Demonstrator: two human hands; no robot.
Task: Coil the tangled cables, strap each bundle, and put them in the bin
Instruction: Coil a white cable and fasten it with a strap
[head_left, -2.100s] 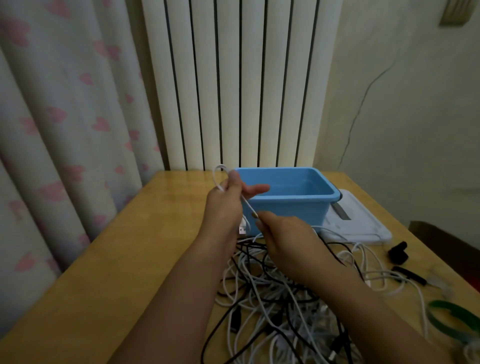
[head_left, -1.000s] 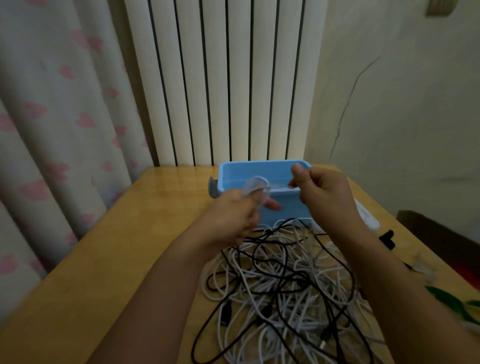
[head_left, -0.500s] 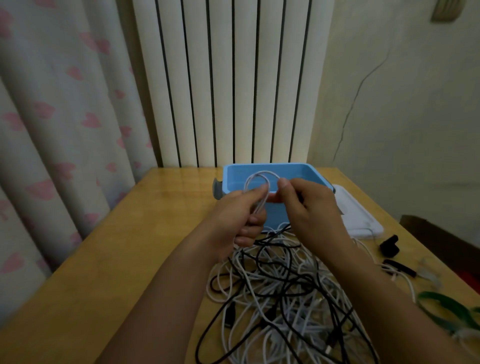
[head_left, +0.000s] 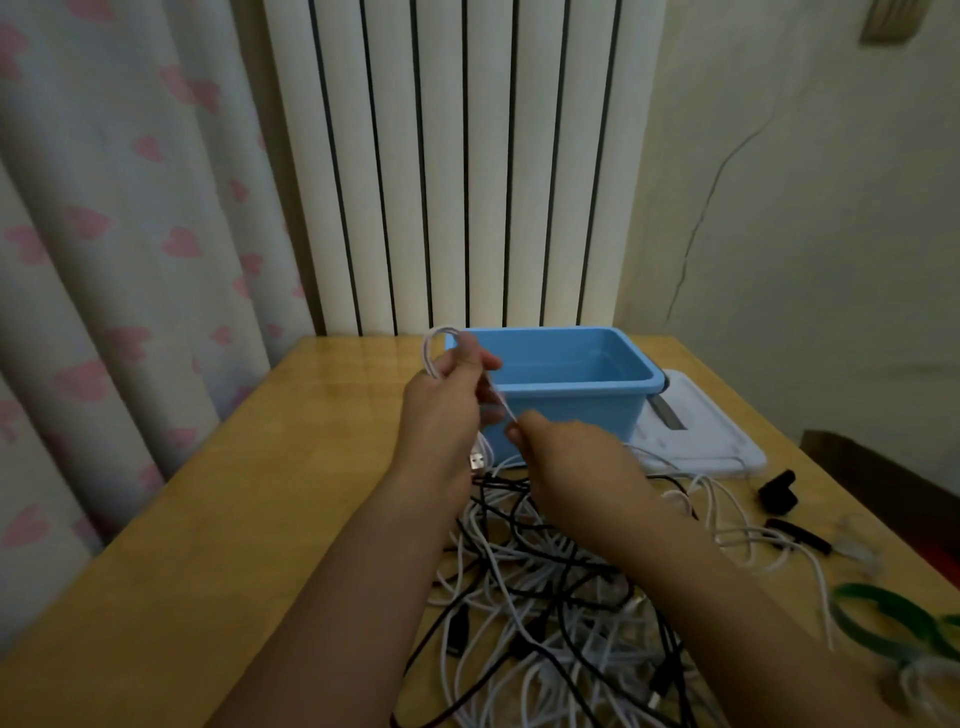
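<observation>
— Two hands were on one white cable (head_left: 435, 349): your left hand (head_left: 441, 410) gripped a small loop of it, raised beside the near-left corner of the blue bin (head_left: 566, 400), and your right hand (head_left: 569, 457) pinched the strand just below, drawing it taut between them.

— So which step was I in?

— Coiling, and early, I'd judge. You had only a turn or so gathered. The cable's metal plug (head_left: 478, 461) hung under your left wrist, and its other end ran down into the heap (head_left: 545, 587) on the worktop (head_left: 234, 519). Nothing showed inside the bin.

— What did the next move call for?

— Feeding another length up into the left-hand loop, probably, while teasing it free of the black leads crossing it. A snag looked likely.

— And the stuff itself?

— Thin, limp, smooth-jacketed cords, white and black, thoroughly knotted together. The bin was hard plastic with a rolled rim; the worktop was glossy yellow wood. A flat green strap (head_left: 888, 618) curled at your right, near the worktop's edge, well apart from both hands.
</observation>
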